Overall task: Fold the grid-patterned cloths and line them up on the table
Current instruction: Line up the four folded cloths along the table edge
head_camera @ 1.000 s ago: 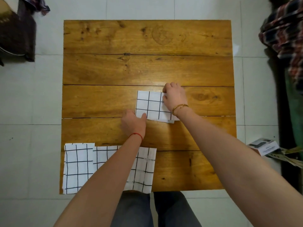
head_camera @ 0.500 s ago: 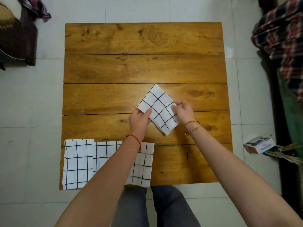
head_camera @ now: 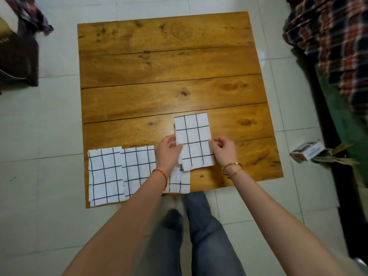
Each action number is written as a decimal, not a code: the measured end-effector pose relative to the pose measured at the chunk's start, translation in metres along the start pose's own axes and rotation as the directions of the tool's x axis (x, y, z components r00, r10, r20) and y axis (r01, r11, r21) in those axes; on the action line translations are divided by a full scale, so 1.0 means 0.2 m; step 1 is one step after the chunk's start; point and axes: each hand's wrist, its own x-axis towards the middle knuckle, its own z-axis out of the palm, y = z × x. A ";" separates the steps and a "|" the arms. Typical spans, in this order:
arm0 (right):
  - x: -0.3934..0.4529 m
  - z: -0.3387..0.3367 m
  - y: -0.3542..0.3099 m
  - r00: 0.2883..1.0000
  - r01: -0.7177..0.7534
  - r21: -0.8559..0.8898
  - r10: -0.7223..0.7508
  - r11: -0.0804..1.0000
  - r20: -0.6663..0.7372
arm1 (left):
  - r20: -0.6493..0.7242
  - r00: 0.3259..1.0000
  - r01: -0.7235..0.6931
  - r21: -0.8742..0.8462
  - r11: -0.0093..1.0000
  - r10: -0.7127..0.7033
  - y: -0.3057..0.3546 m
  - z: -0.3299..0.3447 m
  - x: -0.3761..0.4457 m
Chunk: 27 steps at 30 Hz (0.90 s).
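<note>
Both hands, left hand and right hand, pinch the folded cloth between them (long axis pointing away); the row of cloths lies just left.

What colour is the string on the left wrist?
Red; the string shows best in the head view.
</note>
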 end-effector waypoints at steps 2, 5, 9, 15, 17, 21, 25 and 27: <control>-0.07 -0.01 0.06 0.998 0.038 -0.120 -0.043 0.992 -0.037 | 0.015 1.000 -0.011 0.012 1.000 0.011 -0.05 0.00 -0.08; -0.14 0.00 0.15 0.999 0.031 -0.268 -0.041 0.963 -0.031 | 0.084 0.996 -0.038 0.074 0.997 0.032 -0.12 0.01 -0.17; -0.18 -0.01 0.23 0.999 0.019 -0.348 -0.030 0.937 -0.025 | 0.231 0.970 -0.100 0.115 0.988 0.072 -0.19 0.02 -0.25; -0.18 -0.04 0.29 1.000 0.016 -0.494 -0.021 0.870 -0.004 | 0.308 0.948 -0.167 0.250 0.954 0.085 -0.26 0.09 -0.31; -0.17 -0.05 0.29 0.999 0.040 -0.532 -0.039 0.846 0.012 | 0.305 0.946 -0.198 0.293 0.936 0.105 -0.27 0.10 -0.34; -0.17 -0.06 0.31 0.995 0.095 -0.617 -0.088 0.781 0.042 | 0.312 0.938 -0.264 0.362 0.894 0.150 -0.32 0.12 -0.36; -0.17 -0.07 0.36 0.989 0.135 -0.640 -0.137 0.756 0.047 | 0.311 0.935 -0.291 0.397 0.870 0.170 -0.35 0.12 -0.37; -0.18 -0.08 0.39 0.978 0.161 -0.697 -0.207 0.699 0.018 | 0.294 0.936 -0.313 0.446 0.839 0.193 -0.37 0.12 -0.37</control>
